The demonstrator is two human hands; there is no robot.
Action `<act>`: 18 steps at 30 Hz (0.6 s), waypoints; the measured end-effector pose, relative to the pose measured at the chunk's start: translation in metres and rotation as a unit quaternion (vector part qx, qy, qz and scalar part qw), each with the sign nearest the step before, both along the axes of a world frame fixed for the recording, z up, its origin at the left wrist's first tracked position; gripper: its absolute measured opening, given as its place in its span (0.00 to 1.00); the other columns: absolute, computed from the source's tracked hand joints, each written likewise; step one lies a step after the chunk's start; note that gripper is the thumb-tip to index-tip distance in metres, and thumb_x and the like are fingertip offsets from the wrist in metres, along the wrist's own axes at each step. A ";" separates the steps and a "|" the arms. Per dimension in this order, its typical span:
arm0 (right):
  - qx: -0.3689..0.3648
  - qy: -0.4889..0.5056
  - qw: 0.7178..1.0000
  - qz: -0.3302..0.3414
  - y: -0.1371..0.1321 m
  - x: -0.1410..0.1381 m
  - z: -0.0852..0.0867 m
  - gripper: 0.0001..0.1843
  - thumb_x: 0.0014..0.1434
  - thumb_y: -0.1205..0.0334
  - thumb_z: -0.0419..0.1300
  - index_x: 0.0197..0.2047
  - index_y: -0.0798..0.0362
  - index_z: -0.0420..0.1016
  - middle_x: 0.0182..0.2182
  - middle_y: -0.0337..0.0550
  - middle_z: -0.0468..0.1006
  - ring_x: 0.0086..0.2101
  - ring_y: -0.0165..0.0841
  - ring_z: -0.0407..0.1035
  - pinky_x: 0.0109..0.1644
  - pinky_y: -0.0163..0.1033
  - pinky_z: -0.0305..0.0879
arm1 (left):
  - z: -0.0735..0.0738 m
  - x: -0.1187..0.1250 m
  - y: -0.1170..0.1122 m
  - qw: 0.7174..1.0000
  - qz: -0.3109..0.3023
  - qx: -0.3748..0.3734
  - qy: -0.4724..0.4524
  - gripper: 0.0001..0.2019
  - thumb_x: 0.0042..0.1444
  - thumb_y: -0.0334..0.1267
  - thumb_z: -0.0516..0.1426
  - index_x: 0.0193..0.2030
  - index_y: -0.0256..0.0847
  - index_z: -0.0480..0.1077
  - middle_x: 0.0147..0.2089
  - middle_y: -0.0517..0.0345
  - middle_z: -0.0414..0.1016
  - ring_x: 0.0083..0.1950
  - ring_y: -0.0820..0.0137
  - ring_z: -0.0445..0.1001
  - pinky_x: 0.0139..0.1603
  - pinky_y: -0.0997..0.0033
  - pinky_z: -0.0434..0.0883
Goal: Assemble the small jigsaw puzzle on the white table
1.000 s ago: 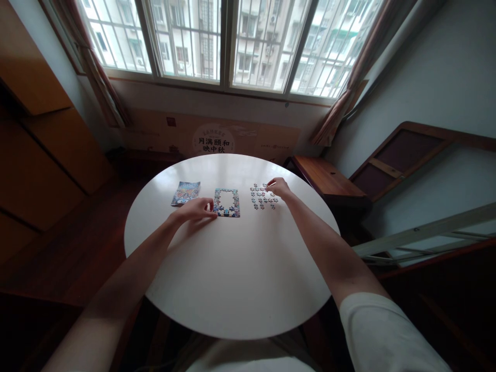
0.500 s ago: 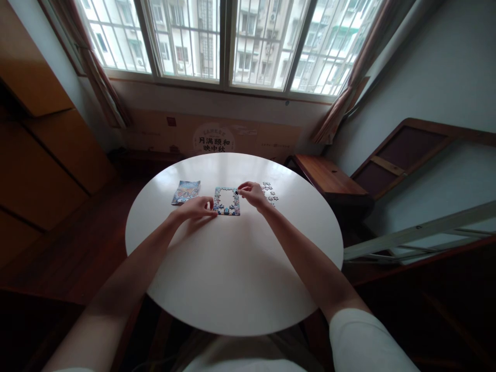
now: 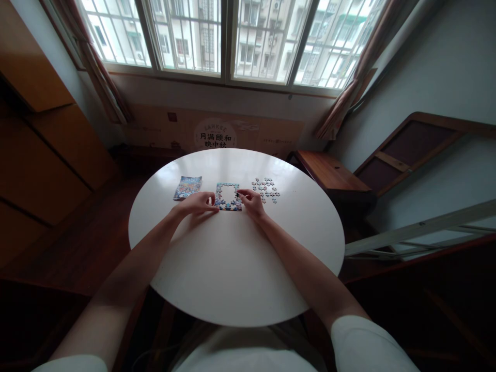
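Observation:
A partly assembled jigsaw puzzle [image 3: 220, 206] lies flat on the white round table [image 3: 232, 263], its border joined and its middle bare. My left hand [image 3: 199, 202] rests at the puzzle's left side, the thumb touching the lower left corner. Its fingers are curled, with a gap between thumb and forefinger. At the right border, my right hand [image 3: 252, 203] pinches a small dark puzzle piece [image 3: 237, 195] between thumb and forefinger. Just beyond that hand several loose puzzle pieces [image 3: 266, 185] are spread out.
A colourful picture sheet or packet [image 3: 188, 187] lies left of the puzzle, behind my left hand. A wooden side table [image 3: 333, 170] stands past the table's right edge. Behind the table is a printed panel [image 3: 248, 132] below a barred window [image 3: 189, 39].
My right hand has shifted slightly down along the puzzle's right border, uncovering more of the loose pieces. My left hand stays at the left edge. The camera view has tilted a little.

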State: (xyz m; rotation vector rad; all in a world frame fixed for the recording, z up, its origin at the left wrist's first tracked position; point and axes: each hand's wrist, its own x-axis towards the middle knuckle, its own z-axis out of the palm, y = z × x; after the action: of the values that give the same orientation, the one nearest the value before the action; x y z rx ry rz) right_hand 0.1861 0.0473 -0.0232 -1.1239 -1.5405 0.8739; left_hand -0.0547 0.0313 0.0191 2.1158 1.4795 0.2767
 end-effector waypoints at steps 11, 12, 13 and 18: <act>0.006 -0.010 1.000 0.011 -0.002 -0.002 -0.002 0.11 0.52 0.61 0.58 0.37 0.55 0.78 0.30 0.43 0.78 0.26 0.28 0.68 0.31 0.34 0.66 | 0.005 0.003 -0.003 1.000 0.004 0.008 0.014 0.20 0.46 0.58 0.62 0.35 0.43 0.71 0.25 0.61 0.72 0.27 0.69 0.69 0.28 0.72 0.58; 0.009 -0.011 1.000 0.011 -0.001 -0.001 -0.003 0.11 0.52 0.60 0.58 0.37 0.55 0.77 0.30 0.43 0.79 0.26 0.28 0.68 0.31 0.34 0.66 | 0.005 0.003 -0.004 1.000 0.005 0.007 0.018 0.20 0.46 0.58 0.62 0.35 0.43 0.71 0.25 0.61 0.72 0.27 0.68 0.69 0.28 0.72 0.58; 0.011 -0.012 1.000 0.011 -0.001 -0.001 -0.003 0.11 0.52 0.60 0.58 0.37 0.55 0.77 0.30 0.43 0.79 0.26 0.29 0.68 0.32 0.34 0.66 | 0.006 0.003 -0.004 1.000 0.004 0.007 0.021 0.20 0.46 0.58 0.61 0.35 0.43 0.71 0.26 0.61 0.72 0.27 0.68 0.69 0.28 0.72 0.58; 0.010 -0.026 1.000 0.000 -0.002 -0.001 -0.004 0.10 0.51 0.59 0.58 0.35 0.53 0.77 0.30 0.42 0.79 0.28 0.29 0.70 0.34 0.35 0.68 | 0.003 0.002 -0.003 1.000 -0.006 0.015 0.024 0.20 0.47 0.59 0.61 0.36 0.43 0.71 0.27 0.60 0.73 0.28 0.68 0.70 0.29 0.72 0.58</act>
State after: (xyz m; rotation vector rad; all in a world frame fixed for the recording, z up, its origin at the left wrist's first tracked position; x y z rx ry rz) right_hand 0.1848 0.0455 -0.0271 -1.1398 -1.5883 0.8323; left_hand -0.0528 0.0286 0.0225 2.1683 1.4987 0.2480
